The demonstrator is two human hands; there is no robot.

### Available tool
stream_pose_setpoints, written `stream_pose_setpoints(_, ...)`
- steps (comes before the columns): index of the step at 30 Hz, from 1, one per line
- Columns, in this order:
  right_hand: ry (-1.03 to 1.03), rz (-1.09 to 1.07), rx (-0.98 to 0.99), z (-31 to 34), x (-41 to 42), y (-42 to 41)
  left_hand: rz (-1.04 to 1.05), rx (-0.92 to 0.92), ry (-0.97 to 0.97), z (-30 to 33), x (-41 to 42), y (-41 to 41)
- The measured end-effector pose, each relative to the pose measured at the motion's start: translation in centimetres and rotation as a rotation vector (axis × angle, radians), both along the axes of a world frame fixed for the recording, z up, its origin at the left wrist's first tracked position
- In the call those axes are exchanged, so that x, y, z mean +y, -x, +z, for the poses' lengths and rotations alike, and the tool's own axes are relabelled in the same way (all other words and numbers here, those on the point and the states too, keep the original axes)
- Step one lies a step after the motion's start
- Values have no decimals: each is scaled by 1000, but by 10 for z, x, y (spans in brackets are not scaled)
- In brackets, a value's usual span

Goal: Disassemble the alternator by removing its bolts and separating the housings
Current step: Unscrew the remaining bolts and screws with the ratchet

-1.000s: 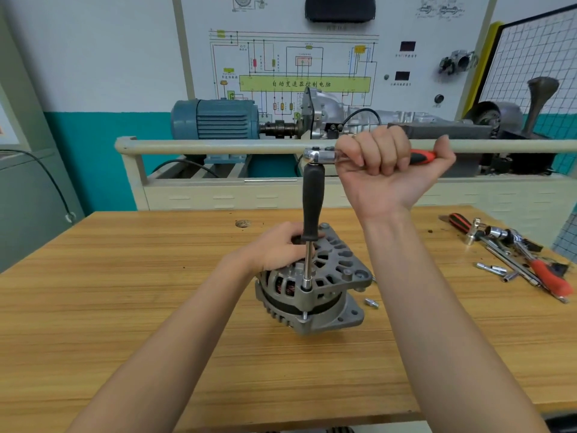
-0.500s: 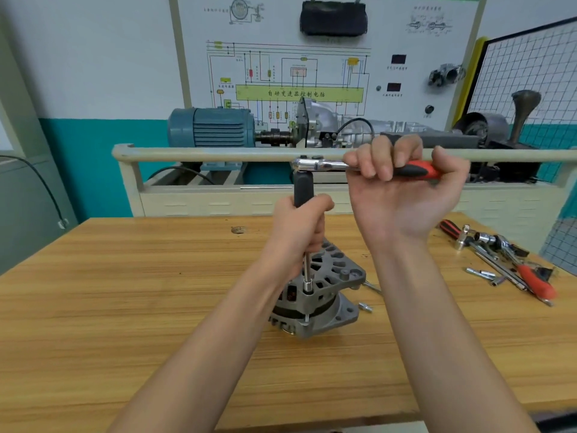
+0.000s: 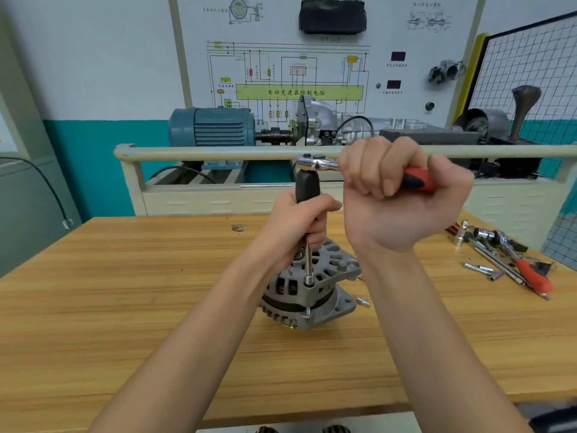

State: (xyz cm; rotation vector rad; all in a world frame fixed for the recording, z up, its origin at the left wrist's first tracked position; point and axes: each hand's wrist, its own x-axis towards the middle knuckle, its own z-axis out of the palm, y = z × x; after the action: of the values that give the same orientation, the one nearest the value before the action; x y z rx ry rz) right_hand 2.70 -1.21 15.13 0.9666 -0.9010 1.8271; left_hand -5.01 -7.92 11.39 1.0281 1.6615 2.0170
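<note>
So the alternator point(image 3: 307, 292) sits on the wooden surface point(image 3: 125, 307) pretty much dead center, pulley end down, and nothing is clamping it. That's my main worry. The right hand point(image 3: 402, 195) is wrapped tight around the red grip of the ratchet point(image 3: 318, 164), and the left hand point(image 3: 296, 226) is curled around the black handle of the extension driver point(image 3: 307, 185), not on the housing itself. With the ratchet that high above the socket point(image 3: 309, 280), any sideways pull works like a long lever, so I'd guess the socket can cam off the through bolt point(image 3: 308, 310) at the alternator's 6 o'clock edge and round the head, or the whole unit just spins or tips over on its pulley.

Also, a loose bolt point(image 3: 363, 302) lies at the alternator's 3 o'clock, just beside the mounting ear. If the body skids it could knock that off somewhere. The spare sockets and drivers point(image 3: 505, 257) sit well apart further out at 3 o'clock, so they're safe.

Can't tell from here how far the current bolt is backed out.
</note>
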Motion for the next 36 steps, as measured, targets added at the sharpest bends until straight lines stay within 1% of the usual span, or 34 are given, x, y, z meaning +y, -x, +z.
stream_pose_setpoints(2, 131, 63, -22, 2, 4, -2, -71, 1, 8, 5, 2, 2)
stream_pose_setpoints(4, 247, 135, -41, 3, 8, -5, -149, 10, -27, 8, 7, 6)
stream_pose_setpoints(5, 282, 155, -49, 4, 10, -6, -191, 31, -30, 9, 8, 8)
stream_pose_setpoints(7, 305, 162, -62, 4, 9, -5, -222, 90, 24, -1, 3, 13)
stream_pose_setpoints(8, 298, 156, -60, 4, 8, -5, -189, 85, 36, -11, -2, 18)
stream_pose_setpoints(9, 286, 148, -54, 3, 7, -4, -104, 64, 21, -23, -6, 21)
stream_pose_setpoints(10, 273, 137, -45, 3, 7, -3, 33, 62, 8, -36, -9, 25)
stream_pose_setpoints(11, 265, 129, -38, 2, 7, -2, 222, 128, 55, -48, -10, 27)
stream_pose_setpoints(12, 257, 123, -36, 2, 7, -1, 441, 282, 197, -59, -9, 30)
stream_pose_setpoints(13, 248, 122, -34, 2, 6, 0, 615, 462, 401, -67, -7, 33)
stream_pose_setpoints(14, 236, 122, -33, 1, 7, 1, 684, 601, 558, -72, -4, 35)
stream_pose_setpoints(15, 228, 121, -34, 1, 8, 2, 662, 667, 645, -74, -3, 38)
stream_pose_setpoints(16, 221, 125, -42, 2, 10, 3, 607, 687, 682, -73, -3, 40)
stream_pose_setpoints(18, 227, 194, -85, 4, 18, 5, 541, 711, 683, -69, -5, 43)
stream_pose_setpoints(21, 311, 401, -178, 6, 31, 18, 486, 672, 639, -67, -10, 47)
stream_pose_setpoints(26, 406, 651, -296, 7, 43, 51, 409, 663, 662, -66, -13, 52)
stream_pose_setpoints(28, 459, 688, -359, 7, 45, 60, 373, 672, 647, -66, -13, 54)
stream_pose_setpoints(30, 509, 674, -422, 7, 44, 66, 313, 655, 652, -64, -15, 57)
stream_pose_setpoints(33, 541, 690, -435, 6, 39, 70, 215, 549, 632, -60, -15, 62)
stream_pose_setpoints(34, 534, 709, -408, 6, 37, 68, 203, 497, 572, -57, -16, 59)
stream_pose_setpoints(35, 527, 730, -381, 5, 35, 65, 202, 414, 457, -50, -17, 54)
stream_pose_setpoints(36, 518, 715, -359, 5, 33, 61, 171, 290, 288, -43, -19, 49)
